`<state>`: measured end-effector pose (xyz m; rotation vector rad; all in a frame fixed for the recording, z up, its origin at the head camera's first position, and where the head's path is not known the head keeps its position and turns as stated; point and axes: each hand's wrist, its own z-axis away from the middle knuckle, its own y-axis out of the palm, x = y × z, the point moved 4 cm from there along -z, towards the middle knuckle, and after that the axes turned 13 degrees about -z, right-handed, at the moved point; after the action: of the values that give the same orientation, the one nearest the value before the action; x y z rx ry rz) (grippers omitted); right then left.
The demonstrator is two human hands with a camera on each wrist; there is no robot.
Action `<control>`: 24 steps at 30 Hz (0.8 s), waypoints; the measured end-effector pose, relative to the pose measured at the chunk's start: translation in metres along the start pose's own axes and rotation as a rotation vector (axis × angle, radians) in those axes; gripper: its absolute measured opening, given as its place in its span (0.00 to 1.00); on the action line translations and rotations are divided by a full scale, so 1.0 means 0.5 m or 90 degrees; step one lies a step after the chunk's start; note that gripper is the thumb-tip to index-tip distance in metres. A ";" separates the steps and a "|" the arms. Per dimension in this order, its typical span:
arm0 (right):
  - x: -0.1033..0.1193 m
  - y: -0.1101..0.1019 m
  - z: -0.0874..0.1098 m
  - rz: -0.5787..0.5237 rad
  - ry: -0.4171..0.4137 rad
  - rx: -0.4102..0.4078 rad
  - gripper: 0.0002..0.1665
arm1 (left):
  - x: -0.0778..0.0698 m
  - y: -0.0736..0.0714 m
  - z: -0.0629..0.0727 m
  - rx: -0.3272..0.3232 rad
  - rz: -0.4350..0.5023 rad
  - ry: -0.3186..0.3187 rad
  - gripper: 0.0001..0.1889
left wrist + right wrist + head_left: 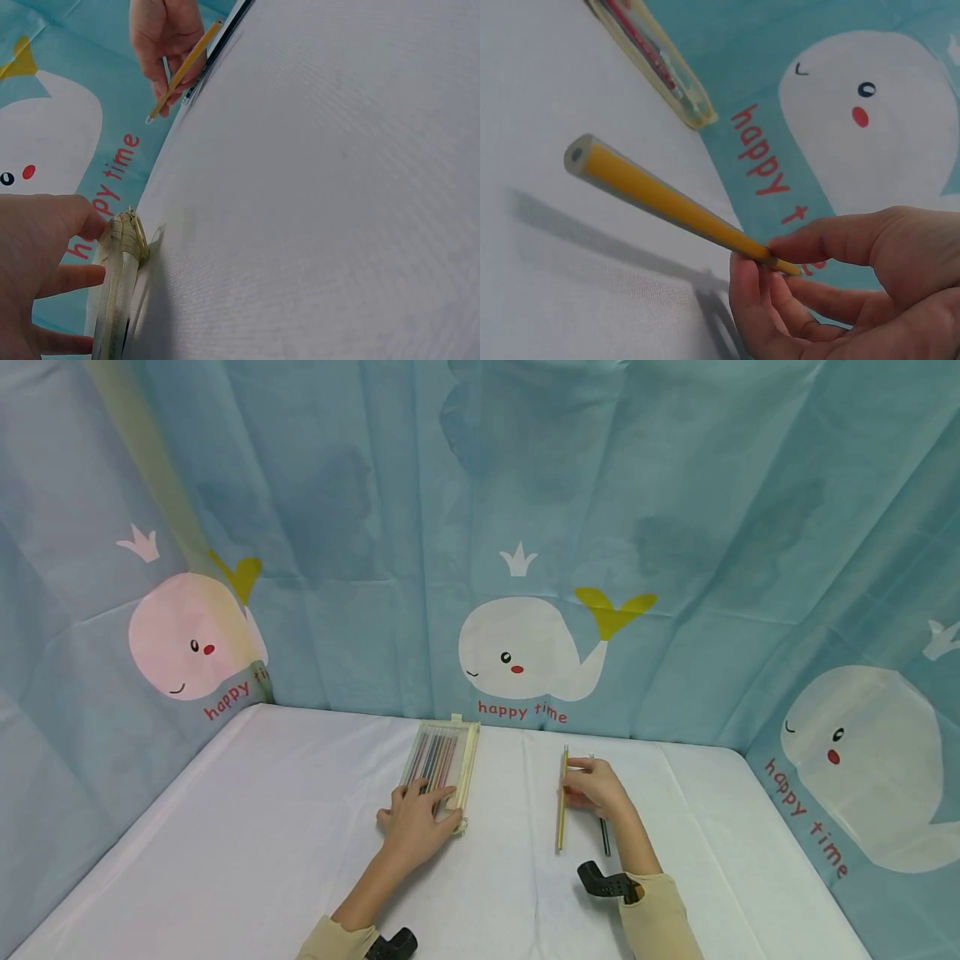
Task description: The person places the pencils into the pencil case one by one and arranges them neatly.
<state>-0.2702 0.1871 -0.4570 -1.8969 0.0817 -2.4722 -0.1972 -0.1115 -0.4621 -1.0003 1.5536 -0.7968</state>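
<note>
A see-through pencil case (467, 768) with a cream edge holds several coloured pencils and lies towards the back of the table. My left hand (416, 822) rests on its near part with the fingers spread; in the left wrist view, the left fingers (71, 279) touch the case along its side. To the right of the case, my right hand (596, 789) pinches a yellow pencil (562, 814) between thumb and fingers. The right wrist view shows the flat, unsharpened end of this pencil tilted up above the table. A dark pencil (604, 837) lies under the right hand, partly hidden by it.
A white cloth covers the table (225, 860). Behind it and at both sides hangs a blue curtain (360, 635) with whale prints, right at the table's back edge. Black wrist mounts (603, 881) sit at both sleeves.
</note>
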 end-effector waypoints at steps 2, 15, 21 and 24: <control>-0.001 0.003 -0.001 -0.007 0.005 0.008 0.34 | 0.000 0.000 0.000 0.001 0.001 -0.001 0.22; 0.000 0.031 0.005 -0.024 -0.006 0.035 0.35 | 0.000 -0.001 0.002 0.002 0.007 -0.003 0.21; -0.003 0.050 0.000 -0.030 -0.019 0.041 0.34 | 0.000 -0.001 0.002 0.000 0.009 -0.002 0.21; -0.004 0.060 0.000 -0.037 -0.031 0.044 0.33 | -0.001 -0.002 0.002 -0.001 0.008 -0.001 0.21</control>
<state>-0.2702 0.1573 -0.4606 -1.9560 -0.0600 -2.4290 -0.1959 -0.1117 -0.4613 -0.9909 1.5578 -0.7865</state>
